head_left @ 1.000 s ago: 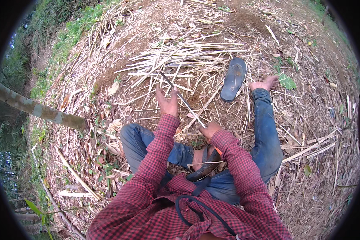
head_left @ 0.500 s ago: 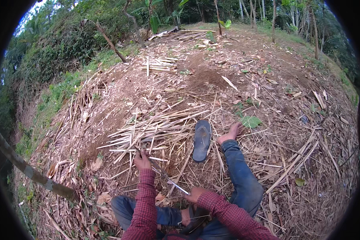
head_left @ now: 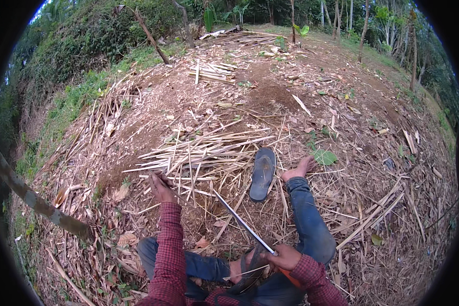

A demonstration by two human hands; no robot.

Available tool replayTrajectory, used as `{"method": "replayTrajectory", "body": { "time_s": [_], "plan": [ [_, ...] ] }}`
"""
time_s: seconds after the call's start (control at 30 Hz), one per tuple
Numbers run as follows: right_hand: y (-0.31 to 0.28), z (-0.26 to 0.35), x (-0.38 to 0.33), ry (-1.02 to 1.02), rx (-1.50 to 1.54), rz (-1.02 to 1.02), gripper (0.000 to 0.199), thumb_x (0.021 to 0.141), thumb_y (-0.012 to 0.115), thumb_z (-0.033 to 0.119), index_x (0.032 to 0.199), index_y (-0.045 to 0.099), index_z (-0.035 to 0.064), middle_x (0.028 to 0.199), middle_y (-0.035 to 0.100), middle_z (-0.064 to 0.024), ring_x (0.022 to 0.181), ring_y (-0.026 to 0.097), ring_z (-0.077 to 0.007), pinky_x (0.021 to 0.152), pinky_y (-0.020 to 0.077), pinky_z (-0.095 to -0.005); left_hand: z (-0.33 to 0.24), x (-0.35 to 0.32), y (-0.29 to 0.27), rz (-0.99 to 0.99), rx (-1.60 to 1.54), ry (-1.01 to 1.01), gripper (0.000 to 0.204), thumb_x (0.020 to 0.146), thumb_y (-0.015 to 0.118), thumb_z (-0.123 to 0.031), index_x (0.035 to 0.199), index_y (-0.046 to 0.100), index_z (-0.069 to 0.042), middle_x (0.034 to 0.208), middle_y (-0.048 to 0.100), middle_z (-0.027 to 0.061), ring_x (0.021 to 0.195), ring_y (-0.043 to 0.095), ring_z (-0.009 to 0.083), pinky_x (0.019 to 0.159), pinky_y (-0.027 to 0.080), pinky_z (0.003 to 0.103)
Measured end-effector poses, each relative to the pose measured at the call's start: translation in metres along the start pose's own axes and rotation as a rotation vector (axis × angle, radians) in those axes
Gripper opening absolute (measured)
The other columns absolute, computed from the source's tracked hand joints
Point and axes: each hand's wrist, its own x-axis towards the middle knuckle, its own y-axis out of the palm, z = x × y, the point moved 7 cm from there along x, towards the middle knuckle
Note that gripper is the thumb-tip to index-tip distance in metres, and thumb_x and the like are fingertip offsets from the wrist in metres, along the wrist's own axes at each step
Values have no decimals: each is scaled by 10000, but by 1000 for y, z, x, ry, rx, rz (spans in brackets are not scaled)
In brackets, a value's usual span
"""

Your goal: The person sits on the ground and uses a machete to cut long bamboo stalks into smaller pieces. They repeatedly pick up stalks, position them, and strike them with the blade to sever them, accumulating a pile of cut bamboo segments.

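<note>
My right hand (head_left: 285, 256) is closed round the handle of a long knife (head_left: 242, 221), held in front of my bent legs. Its narrow blade slants up and left toward the wooden strips, and a bit of orange shows below the hand. At the left edge of a loose heap of pale split wooden strips (head_left: 204, 150) is my left hand (head_left: 161, 187). Its fingers look stretched and apart, with nothing clearly held. A dark flip-flop (head_left: 262, 175) lies right of the heap, beside my bare foot (head_left: 298, 169).
A smaller stack of strips (head_left: 212, 73) lies farther up the slope. At the left leans a thin tree trunk (head_left: 46, 209). Dry leaves and shavings litter the ground, with a green leaf (head_left: 325, 157) near my foot. Bushes (head_left: 81, 43) border the far left.
My left hand has moved left and up, away from the blade, to the edge of the heap. The right hand has shifted right, and the knife's blade now points more upward.
</note>
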Motion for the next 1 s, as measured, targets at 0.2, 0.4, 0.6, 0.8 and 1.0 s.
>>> {"method": "replayTrajectory", "body": {
  "time_s": [0.2, 0.4, 0.6, 0.8, 1.0],
  "plan": [
    [0, 9, 9, -69, 179, -169, 330, 869, 560, 287, 773, 594, -27, 557, 579, -60, 480, 589, -149, 465, 474, -287, 16, -12, 7, 84, 7, 44, 315, 964, 344, -284, 907, 539, -43, 608, 416, -15, 478, 378, 59, 406, 316, 187],
    [32, 1, 34, -33, 214, -106, 299, 871, 555, 259, 799, 590, -29, 552, 569, -50, 466, 574, -137, 454, 462, -273, 27, -26, 9, 83, -62, 7, 256, 959, 448, -283, 774, 468, -107, 567, 384, -40, 435, 303, 28, 360, 237, 175],
    [47, 10, 54, -1, 156, -65, 301, 886, 553, 247, 793, 578, -38, 554, 561, -43, 462, 562, -122, 442, 452, -253, 15, -39, 22, 131, -95, -1, 442, 951, 406, -425, 639, 362, -114, 485, 291, -31, 385, 243, 59, 325, 204, 210],
    [40, 34, 77, -47, -17, -140, 395, 858, 538, 351, 831, 610, -37, 534, 579, -88, 488, 592, -200, 517, 476, -326, 28, -43, 18, 208, -113, -6, 444, 952, 394, -421, 630, 330, -122, 485, 274, -32, 381, 225, 61, 326, 171, 222],
    [38, 3, 131, 231, -466, 91, 586, 829, 462, 475, 988, 626, -64, 790, 653, -214, 818, 649, -313, 818, 486, -403, 25, -34, 21, 110, -67, 56, 436, 932, 444, -427, 622, 339, -138, 489, 277, -49, 383, 243, 48, 316, 175, 211]
  ]
}}
